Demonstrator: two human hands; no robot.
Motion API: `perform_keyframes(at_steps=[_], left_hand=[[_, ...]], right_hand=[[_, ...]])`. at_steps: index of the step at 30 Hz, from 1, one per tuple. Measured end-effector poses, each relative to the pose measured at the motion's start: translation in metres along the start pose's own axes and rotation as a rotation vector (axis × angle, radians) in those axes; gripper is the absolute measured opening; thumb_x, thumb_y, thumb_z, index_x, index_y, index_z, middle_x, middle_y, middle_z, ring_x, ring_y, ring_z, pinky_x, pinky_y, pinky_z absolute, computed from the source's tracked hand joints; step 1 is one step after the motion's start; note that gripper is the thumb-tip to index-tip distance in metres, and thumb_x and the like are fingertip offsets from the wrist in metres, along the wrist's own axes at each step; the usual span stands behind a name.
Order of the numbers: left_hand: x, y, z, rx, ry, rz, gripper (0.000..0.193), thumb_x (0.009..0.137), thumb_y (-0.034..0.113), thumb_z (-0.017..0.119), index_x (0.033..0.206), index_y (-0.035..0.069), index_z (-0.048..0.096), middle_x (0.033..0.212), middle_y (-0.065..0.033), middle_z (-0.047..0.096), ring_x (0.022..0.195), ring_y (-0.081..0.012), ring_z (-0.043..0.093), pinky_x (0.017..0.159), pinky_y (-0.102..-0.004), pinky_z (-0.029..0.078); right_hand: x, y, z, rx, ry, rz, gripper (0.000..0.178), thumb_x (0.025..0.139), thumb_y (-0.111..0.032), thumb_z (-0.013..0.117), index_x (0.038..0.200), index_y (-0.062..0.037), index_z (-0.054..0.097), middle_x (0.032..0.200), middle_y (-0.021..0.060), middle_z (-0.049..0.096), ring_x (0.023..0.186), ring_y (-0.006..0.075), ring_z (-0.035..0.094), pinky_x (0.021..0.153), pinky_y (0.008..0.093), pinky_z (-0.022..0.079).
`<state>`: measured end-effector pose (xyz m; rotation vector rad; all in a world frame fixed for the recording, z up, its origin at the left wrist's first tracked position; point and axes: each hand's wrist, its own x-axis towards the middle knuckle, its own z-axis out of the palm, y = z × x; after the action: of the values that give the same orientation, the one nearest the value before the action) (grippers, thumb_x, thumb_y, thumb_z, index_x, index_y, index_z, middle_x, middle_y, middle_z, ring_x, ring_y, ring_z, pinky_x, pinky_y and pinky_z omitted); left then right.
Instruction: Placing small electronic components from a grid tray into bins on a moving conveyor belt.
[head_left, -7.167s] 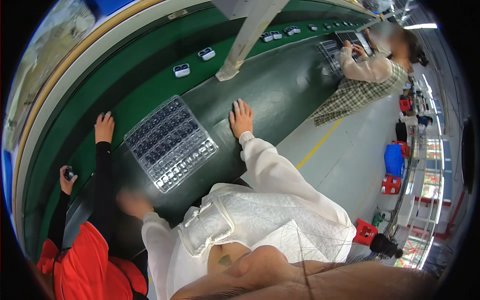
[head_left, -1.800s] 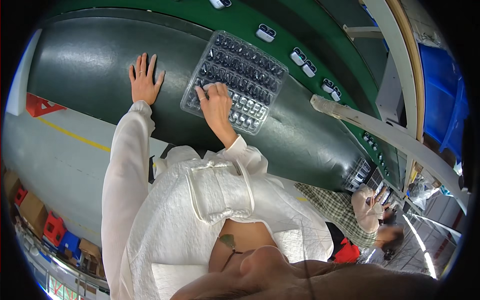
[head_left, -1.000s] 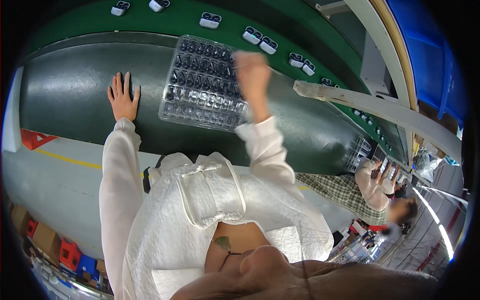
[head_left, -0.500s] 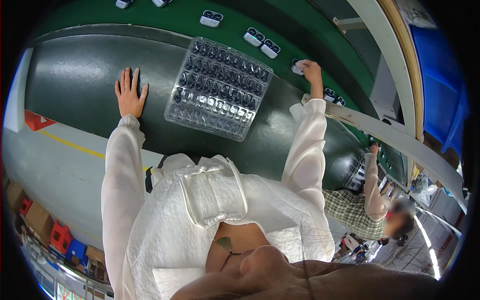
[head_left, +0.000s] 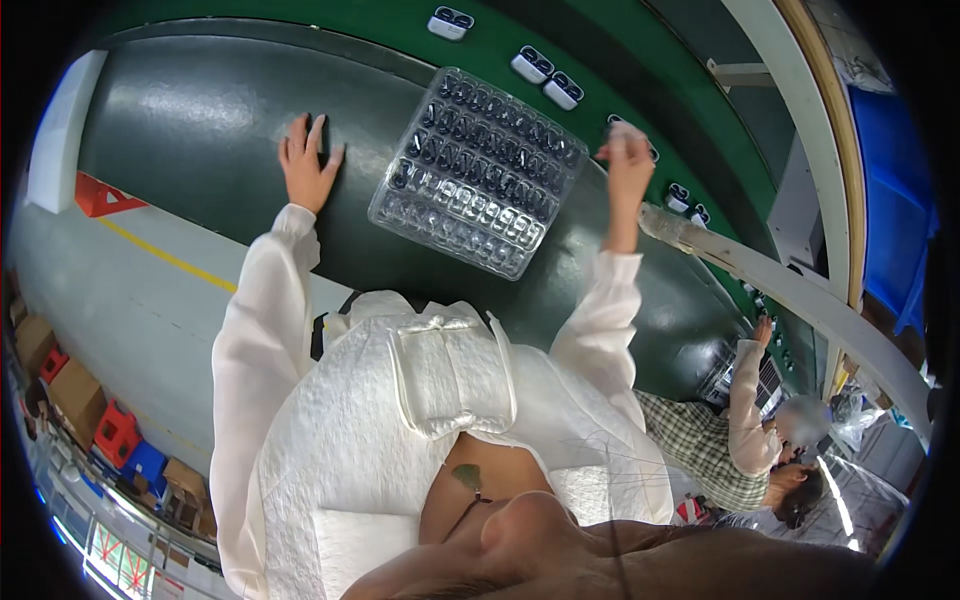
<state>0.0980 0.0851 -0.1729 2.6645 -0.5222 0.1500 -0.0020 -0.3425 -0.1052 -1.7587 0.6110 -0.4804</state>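
My left hand is over the dark green worktop, left of the tray, fingers apart and holding nothing. A clear plastic tray lies tilted in front of me. Small dark pieces that look like earbuds fill its far rows; the nearer pockets look mostly see-through. My right hand is to the right of the tray, fingers bunched and blurred, in front of a white open case which it partly hides. Whatever it pinches, if anything, cannot be made out. More white cases with dark insides, one case and a pair, stand beyond the tray.
The cases stand on a green belt along the far side. A pale curved rail crosses at the right. Farther along, a co-worker in a checked garment reaches to the belt. A white block stands at the left end.
The whole view has shifted, moving the scene rightward. My right hand has drawn back from the white case toward the tray. My left hand's fingers are a little more bent.
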Motion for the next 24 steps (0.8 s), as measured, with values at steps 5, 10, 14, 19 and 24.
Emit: perform_keyframes(at_steps=[5,10,14,19,24], left_hand=[[-0.005,0.083,-0.039,-0.543,-0.096,0.171,0.022,0.075,0.012,0.071,0.095,0.006,0.066,0.103,-0.0102,0.059,0.102,-0.0289,0.055,0.089,-0.0366,0.043],[-0.009,0.090,-0.023,-0.365,-0.087,0.260,0.022,0.069,0.010,0.072,0.090,0.007,0.066,0.096,-0.0088,0.058,0.102,-0.0273,0.052,0.086,-0.0383,0.040],[-0.007,0.095,-0.019,-0.311,-0.053,0.193,0.021,0.069,0.010,0.072,0.088,0.008,0.065,0.095,-0.0092,0.057,0.100,-0.0279,0.052,0.085,-0.0386,0.039],[-0.015,0.091,-0.014,-0.340,-0.020,0.179,0.020,0.069,0.009,0.071,0.088,0.008,0.066,0.095,-0.0091,0.057,0.098,-0.0275,0.052,0.082,-0.0380,0.039],[-0.021,0.087,-0.014,-0.441,-0.029,0.160,0.022,0.071,0.006,0.069,0.092,0.007,0.066,0.098,-0.0091,0.056,0.095,-0.0281,0.052,0.082,-0.0379,0.041]], right_hand=[[-0.118,-0.032,0.096,0.256,-0.190,0.217,0.017,0.084,-0.007,0.064,0.101,-0.0005,0.062,0.081,0.0063,0.064,0.065,0.0116,0.061,0.054,0.0234,0.049],[-0.168,-0.035,0.155,-0.110,-0.156,0.082,0.015,0.078,-0.014,0.070,0.086,-0.0033,0.064,0.073,0.0089,0.065,0.061,0.0159,0.063,0.056,0.0279,0.049],[-0.170,-0.031,0.162,-0.422,-0.130,-0.164,0.016,0.075,-0.018,0.071,0.080,-0.0036,0.064,0.072,0.0099,0.061,0.068,0.0268,0.060,0.058,0.0359,0.048],[-0.169,-0.024,0.171,-0.528,-0.063,-0.292,0.016,0.072,-0.018,0.073,0.074,-0.0041,0.064,0.068,0.0077,0.057,0.068,0.0262,0.058,0.056,0.0365,0.046],[-0.167,-0.021,0.174,-0.615,-0.073,-0.351,0.018,0.072,-0.019,0.072,0.071,-0.0043,0.062,0.069,0.0082,0.056,0.068,0.0272,0.058,0.055,0.0369,0.046]])
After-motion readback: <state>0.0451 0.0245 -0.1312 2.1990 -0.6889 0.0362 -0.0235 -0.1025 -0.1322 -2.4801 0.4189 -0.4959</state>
